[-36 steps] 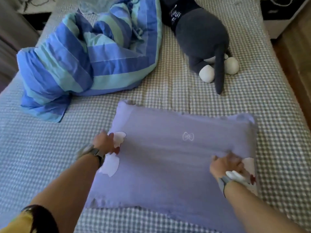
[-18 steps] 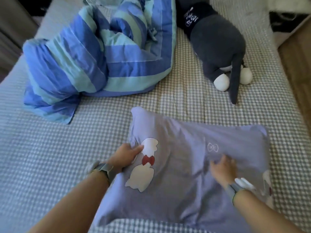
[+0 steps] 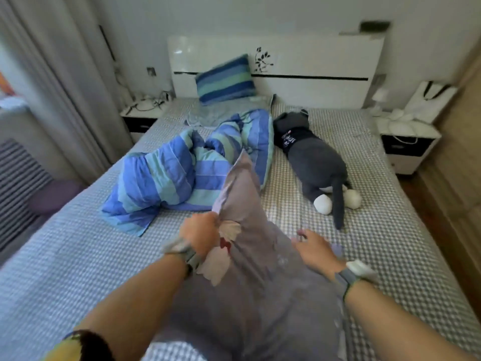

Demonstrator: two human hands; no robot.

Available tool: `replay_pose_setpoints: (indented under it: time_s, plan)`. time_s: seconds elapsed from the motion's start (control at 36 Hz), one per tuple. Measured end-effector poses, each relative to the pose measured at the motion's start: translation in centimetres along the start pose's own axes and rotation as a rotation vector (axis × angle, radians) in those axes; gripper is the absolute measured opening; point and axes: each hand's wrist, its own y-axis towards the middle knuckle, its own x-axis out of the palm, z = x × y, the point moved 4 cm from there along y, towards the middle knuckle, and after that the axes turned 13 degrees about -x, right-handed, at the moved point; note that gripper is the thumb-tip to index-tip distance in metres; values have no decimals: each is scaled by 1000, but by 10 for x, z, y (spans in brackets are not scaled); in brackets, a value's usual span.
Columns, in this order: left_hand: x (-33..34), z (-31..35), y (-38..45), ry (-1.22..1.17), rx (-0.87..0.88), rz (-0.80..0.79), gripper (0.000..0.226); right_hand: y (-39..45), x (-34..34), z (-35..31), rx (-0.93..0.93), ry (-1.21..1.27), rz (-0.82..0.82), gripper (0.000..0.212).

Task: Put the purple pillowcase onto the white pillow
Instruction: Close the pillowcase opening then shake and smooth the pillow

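From the head view, the purple cotton pillowcase with a white cartoon print (image 3: pixel 250 277) covers the pillow, tilted up on the grey-checked bed (image 3: pixel 65 256), one corner pointing toward the headboard. The left hand (image 3: pixel 200 234) is clamped on its left edge beside the print. The right hand (image 3: pixel 316 247) rests open, fingers spread, on its right side. A crumpled blue-striped duvet (image 3: pixel 182 173) and a grey plush cat (image 3: pixel 312 157) lie beyond.
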Motion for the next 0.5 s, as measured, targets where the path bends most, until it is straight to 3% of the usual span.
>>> replay_pose_setpoints:
  time_s: [0.06, 0.08, 0.19, 0.28, 0.33, 0.39, 0.5]
  plan:
    - [-26, 2, -23, 86, 63, 120, 11, -17, -15, -21, -80, 97, -89, 60]
    - [-49, 22, -38, 56, 166, 232, 11, -20, -43, -30, -142, 102, -56, 65]
    - [-139, 77, -99, -58, 663, 459, 11, -48, -160, -71, -498, -1, 237, 86]
    - [-210, 106, -131, 88, 859, 579, 11, -69, -239, -117, -759, -88, 414, 106]
    - [-236, 131, -144, 125, 918, 562, 15, -69, -271, -142, -811, -124, 420, 111]
    - [-263, 153, -153, 97, 921, 589, 24, -69, -300, -162, -797, -203, 429, 98]
    - [-292, 179, -159, 60, 838, 656, 35, -87, -317, -179, -827, -263, 493, 45]
